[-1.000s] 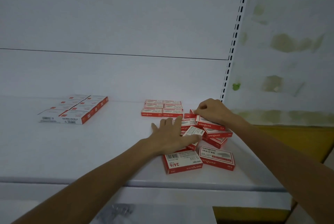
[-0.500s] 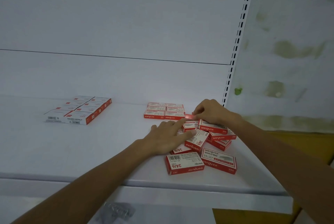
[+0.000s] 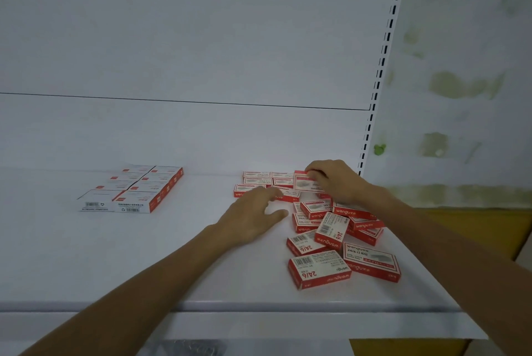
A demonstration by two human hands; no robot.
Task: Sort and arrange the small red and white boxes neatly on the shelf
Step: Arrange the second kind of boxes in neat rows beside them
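On the white shelf point(image 3: 172, 263), a loose heap of small red and white boxes point(image 3: 331, 235) lies at the right front. Behind it stands a neat block of the same boxes point(image 3: 259, 180) near the back wall. My right hand point(image 3: 334, 180) grips one red and white box point(image 3: 305, 183), lifted and blurred, at the right end of that block. My left hand point(image 3: 253, 217) hovers with fingers spread just left of the heap, holding nothing.
A second tidy group of larger red and white boxes point(image 3: 135, 190) lies at the left back. The slotted upright point(image 3: 380, 68) marks the shelf's right end, with a stained wall point(image 3: 460, 82) beyond. The shelf's front edge point(image 3: 230, 306) runs below my forearms.
My right hand has lifted a box from the heap up toward the back block. My left hand has come off the heap and shifted left, fingers now spread.
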